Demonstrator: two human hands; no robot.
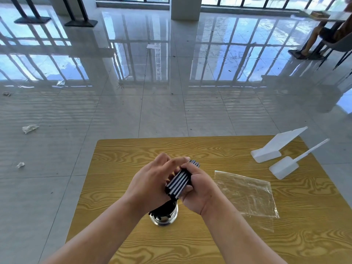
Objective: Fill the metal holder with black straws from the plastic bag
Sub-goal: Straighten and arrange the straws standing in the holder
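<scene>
Together, both hands hold a bundle of thin black plastic straws (180, 181) above the yellow wood-grain counter (219, 151). The left hand (150, 181) cups the bundle from the left, its grip wrapped around the straws with the fingers curled over the far end. The right hand (198, 189) has its grip clamped on the same bundle from the right side. The bundle is tilted, its near end lowered toward the round shiny metal holder (165, 216), which stands upright on the counter just beneath the hands and already contains black straws. To the right of the hands, a flat clear plastic bag (247, 193) lies on the counter. Farther right, near the far corner, rest two white plastic scoops (283, 167).
</scene>
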